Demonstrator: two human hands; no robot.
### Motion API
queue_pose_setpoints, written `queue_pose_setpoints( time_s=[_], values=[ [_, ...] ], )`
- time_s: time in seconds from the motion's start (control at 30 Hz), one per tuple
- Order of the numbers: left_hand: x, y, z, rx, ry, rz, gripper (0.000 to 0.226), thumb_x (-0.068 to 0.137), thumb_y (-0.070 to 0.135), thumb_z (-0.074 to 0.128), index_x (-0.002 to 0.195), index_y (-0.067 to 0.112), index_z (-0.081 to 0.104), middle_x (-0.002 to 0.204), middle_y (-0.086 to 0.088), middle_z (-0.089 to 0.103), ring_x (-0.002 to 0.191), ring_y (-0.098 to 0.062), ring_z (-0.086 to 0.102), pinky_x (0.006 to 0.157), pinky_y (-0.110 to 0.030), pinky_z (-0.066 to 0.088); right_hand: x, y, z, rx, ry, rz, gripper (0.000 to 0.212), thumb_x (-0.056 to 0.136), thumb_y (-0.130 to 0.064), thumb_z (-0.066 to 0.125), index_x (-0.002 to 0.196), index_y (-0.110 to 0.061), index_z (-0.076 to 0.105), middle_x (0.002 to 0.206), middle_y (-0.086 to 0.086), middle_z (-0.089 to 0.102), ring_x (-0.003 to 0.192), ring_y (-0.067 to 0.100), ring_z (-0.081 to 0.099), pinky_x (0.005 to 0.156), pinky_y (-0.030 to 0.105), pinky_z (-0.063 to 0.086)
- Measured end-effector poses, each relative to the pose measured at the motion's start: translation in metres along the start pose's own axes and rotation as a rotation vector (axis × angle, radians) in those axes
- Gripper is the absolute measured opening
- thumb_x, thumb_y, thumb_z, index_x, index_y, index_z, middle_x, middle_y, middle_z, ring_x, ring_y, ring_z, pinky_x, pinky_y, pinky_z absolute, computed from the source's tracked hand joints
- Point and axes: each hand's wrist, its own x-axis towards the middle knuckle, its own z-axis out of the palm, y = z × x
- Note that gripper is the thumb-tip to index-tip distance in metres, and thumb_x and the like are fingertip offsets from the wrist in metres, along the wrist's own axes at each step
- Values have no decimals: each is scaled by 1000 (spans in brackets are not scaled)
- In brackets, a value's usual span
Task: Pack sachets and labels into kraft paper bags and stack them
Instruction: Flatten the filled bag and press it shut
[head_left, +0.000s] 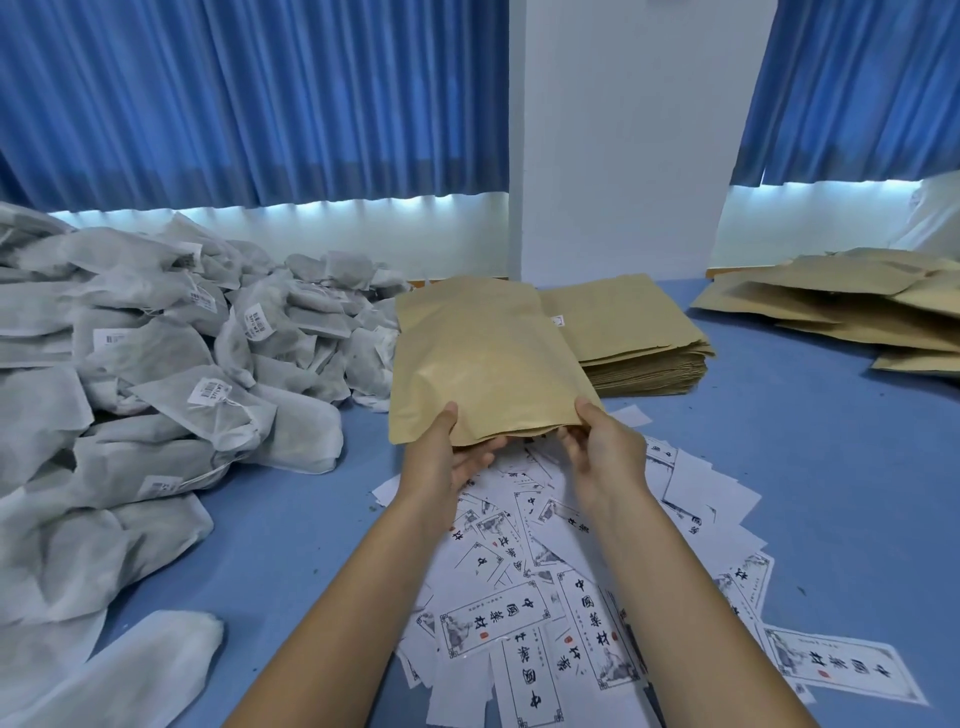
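Note:
A bulging kraft paper bag is lifted above the blue table in the middle of the view. My left hand grips its near left corner, thumb on top and fingers beneath. My right hand grips its near right corner the same way. A big heap of white mesh sachets with small barcode tags fills the left side. Printed white labels lie scattered on the table under my forearms. A neat stack of flat kraft bags lies just behind the held bag.
A loose pile of filled kraft bags spreads at the far right. The blue table shows bare cloth right of the labels. Blue curtains and a white pillar stand behind the table.

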Motion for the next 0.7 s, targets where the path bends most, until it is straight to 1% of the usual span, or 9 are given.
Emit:
queue_pose_setpoints(
  time_s=[0.1, 0.2, 0.27, 0.33, 0.37, 0.43, 0.53, 0.6, 0.7],
  values=[
    [2, -1, -1, 28, -7, -5, 16, 95, 34, 54, 104, 20, 54, 77, 3, 74, 65, -15, 72, 48, -17, 47, 6, -2, -4, -46, 42, 20, 13, 89, 2, 61, 77, -2, 57, 81, 9, 60, 67, 16, 57, 44, 16, 48],
    [3, -4, 0, 25, 4, -4, 25, 94, 34, 56, 113, 18, 53, 98, -4, 73, 65, -16, 72, 43, -17, 45, 11, -3, -6, -70, 60, 25, 14, 89, 1, 59, 76, -4, 56, 83, 9, 59, 68, 15, 56, 43, 17, 47],
    [4, -6, 0, 52, 3, -2, 25, 93, 32, 57, 114, 19, 53, 104, -5, 71, 66, -16, 72, 43, -16, 46, 10, -1, -5, -76, 27, 13, 11, 89, -1, 58, 78, -3, 57, 86, 9, 60, 70, 15, 58, 45, 18, 50],
    [4, -6, 0, 57, -14, -6, 23, 94, 31, 57, 113, 19, 54, 104, -5, 71, 67, -16, 72, 44, -17, 47, 8, 2, -4, -81, -18, -4, 5, 88, -1, 61, 85, 0, 58, 86, 9, 62, 72, 15, 61, 46, 19, 52],
    [4, -6, 0, 52, -19, -7, 22, 94, 30, 57, 113, 19, 54, 101, -4, 71, 67, -16, 72, 45, -18, 48, 8, 3, -4, -90, -30, -14, 5, 88, -1, 62, 88, 2, 58, 85, 9, 62, 71, 15, 61, 46, 19, 52],
    [4, -6, -1, 41, -19, -8, 23, 94, 31, 57, 113, 19, 53, 96, -1, 71, 67, -16, 72, 49, -19, 51, 8, 4, -5, -123, -26, -39, 9, 88, 0, 64, 82, 1, 57, 82, 8, 61, 70, 15, 60, 48, 19, 52],
    [4, -7, -1, 45, -31, -4, 25, 94, 30, 57, 117, 19, 52, 98, -1, 70, 67, -16, 72, 51, -20, 53, 11, 5, -7, -163, 15, -55, 16, 87, -1, 66, 75, -4, 56, 80, 7, 60, 68, 16, 59, 54, 21, 51],
    [4, -8, 0, 55, -38, -5, 24, 95, 29, 57, 116, 18, 52, 98, -3, 70, 67, -16, 72, 51, -20, 54, 12, 6, -8, -124, 19, -35, 15, 86, -2, 67, 77, -3, 56, 82, 8, 61, 70, 16, 59, 53, 21, 51],
    [5, -8, 0, 49, -28, -7, 23, 95, 28, 56, 115, 18, 52, 103, -5, 69, 66, -16, 72, 51, -20, 54, 8, 4, -8, -35, -49, 47, 10, 84, 0, 68, 82, -1, 59, 87, 11, 64, 76, 18, 63, 51, 23, 54]
  ],
)
